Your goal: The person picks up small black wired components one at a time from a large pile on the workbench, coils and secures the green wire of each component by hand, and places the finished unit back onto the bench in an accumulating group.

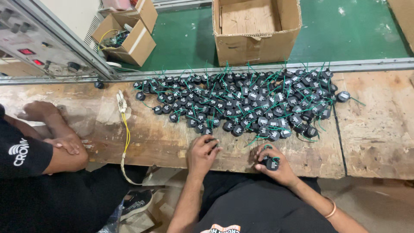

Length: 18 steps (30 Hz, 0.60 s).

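Worn plywood is forming the workbench [164, 142] that is running across the head view, with a green floor [189, 39] lying beyond its metal edge rail [258, 69]; on that floor an open cardboard box [254, 30] is standing straight ahead of the hands, and a smaller carton [127, 36] holding loose wires is sitting well off to their left, beside a grey control panel [34, 43] with red displays; the left hand [202, 154] is resting on the bench edge with its fingers curled around a small black round part [211, 141], which is showing only partly at the fingertips, so the grasp is looking closed on it; the right hand [274, 166] is lying just to the right of the left one, apart from it, and is clenching a few black round parts with green leads [271, 163] against the palm; just beyond both hands, nearly touching the fingertips, a broad heap of the same black parts [246, 101] with green wires is spreading over the bench, and one stray part [343, 96] is lying off its right end; farther to the left of the left hand, a yellow cable with a white connector [123, 116] is trailing over the bench edge; beyond it, another person in a black shirt is leaning on the bench with folded forearms [60, 138], well apart from the wearer's hands.
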### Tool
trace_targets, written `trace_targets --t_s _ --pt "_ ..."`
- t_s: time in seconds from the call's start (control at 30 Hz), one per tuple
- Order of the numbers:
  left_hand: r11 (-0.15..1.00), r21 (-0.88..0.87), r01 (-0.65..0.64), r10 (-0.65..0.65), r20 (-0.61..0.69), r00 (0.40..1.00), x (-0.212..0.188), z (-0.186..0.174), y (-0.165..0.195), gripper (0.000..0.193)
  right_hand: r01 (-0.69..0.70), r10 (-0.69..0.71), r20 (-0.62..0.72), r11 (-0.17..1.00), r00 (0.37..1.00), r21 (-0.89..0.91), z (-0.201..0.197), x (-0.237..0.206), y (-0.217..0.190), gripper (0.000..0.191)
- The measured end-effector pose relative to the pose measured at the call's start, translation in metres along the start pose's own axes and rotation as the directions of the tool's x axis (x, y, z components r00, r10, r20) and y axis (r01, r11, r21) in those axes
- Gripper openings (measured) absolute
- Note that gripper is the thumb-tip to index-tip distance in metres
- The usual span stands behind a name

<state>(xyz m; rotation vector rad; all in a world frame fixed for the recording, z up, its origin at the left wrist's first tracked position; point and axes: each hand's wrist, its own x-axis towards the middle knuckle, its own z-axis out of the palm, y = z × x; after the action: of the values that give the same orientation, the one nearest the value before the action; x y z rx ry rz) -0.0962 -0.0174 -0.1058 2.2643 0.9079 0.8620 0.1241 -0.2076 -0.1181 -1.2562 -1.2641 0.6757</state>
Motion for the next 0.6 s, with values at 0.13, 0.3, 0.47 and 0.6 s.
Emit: trace_targets --t_s 0.13,0.3,0.47,0.6 --pt "0.957 -0.279 0.078 -0.141 -0.214 0.967 -0.006 0.008 -0.008 0.014 -0.019 0.019 0.005 0.999 1.0 0.049 -0.002 -0.006 0.006 0.024" --pt "0.615 -0.788 -0.023 -0.307 -0.266 0.914 -0.024 0.021 0.011 0.015 -0.163 0.152 0.072 0.968 0.986 0.188 -0.004 -0.009 0.006 0.035" --pt "0.654 -0.698 -0.293 0.397 -0.013 0.918 -0.021 0.034 0.059 0.007 0.059 -0.041 0.128 0.988 0.991 -0.144 -0.004 -0.012 0.007 0.062" --pt "0.769 -0.453 -0.451 0.518 0.028 0.855 -0.002 0.043 0.09 0.02 0.184 -0.145 0.149 0.939 0.978 -0.292 0.001 -0.019 0.012 0.06"
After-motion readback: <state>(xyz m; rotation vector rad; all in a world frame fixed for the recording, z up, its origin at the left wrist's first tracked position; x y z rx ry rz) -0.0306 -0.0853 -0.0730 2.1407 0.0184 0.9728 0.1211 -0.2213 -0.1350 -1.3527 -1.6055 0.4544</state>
